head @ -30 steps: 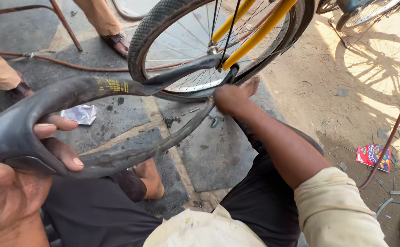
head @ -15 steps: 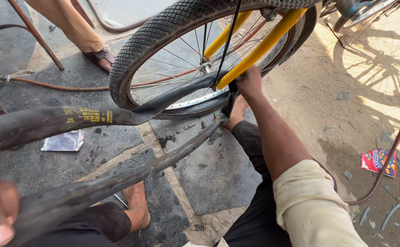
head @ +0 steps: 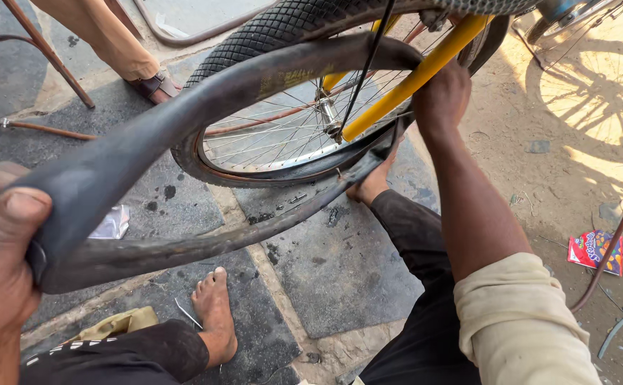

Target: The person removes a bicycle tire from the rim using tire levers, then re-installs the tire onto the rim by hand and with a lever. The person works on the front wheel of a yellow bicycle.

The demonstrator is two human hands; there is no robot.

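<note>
Cream sleeve rolled above right elbow. Black trousers, faint pale print at left knee. Bare feet. Hands bare.

Sunlit dirt ground, stone paving

Right hand's fingertips behind yellow frame tube; tyre top cropped.

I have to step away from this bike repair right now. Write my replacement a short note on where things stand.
Left hand grips the black inner tube at its near end.
Right hand holds the tube's far end at the yellow fork, beside the wheel.
Done: most of the tube hangs outside the tyre.
Left: the far end sits at the rim; whether it is free cannot be told.
</note>
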